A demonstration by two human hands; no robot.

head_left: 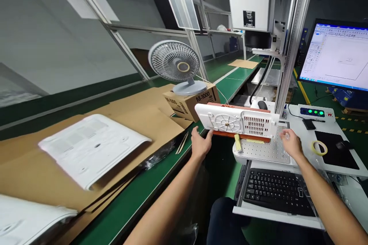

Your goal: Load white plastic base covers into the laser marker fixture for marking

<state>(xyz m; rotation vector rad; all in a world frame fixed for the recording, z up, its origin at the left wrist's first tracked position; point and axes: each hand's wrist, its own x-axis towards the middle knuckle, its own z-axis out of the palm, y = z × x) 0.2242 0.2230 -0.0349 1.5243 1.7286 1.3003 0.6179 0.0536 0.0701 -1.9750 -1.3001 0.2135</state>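
We are gripping the white plastic panel (235, 121) with curled fingers, our left hand (201, 142) at its eight o'clock corner, our right hand (290, 141) at four o'clock.

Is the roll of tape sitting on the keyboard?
No, the roll of tape lies on the white table beside the black mouse pad, above the keyboard.

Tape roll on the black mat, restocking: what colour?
Yellow tape roll, clearest in the head view.

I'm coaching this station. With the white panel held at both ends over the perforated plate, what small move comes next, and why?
Probably lower the white panel flat. Left hand and right hand hold its ends, and it hangs tilted just above the perforated plate, under the machine head.
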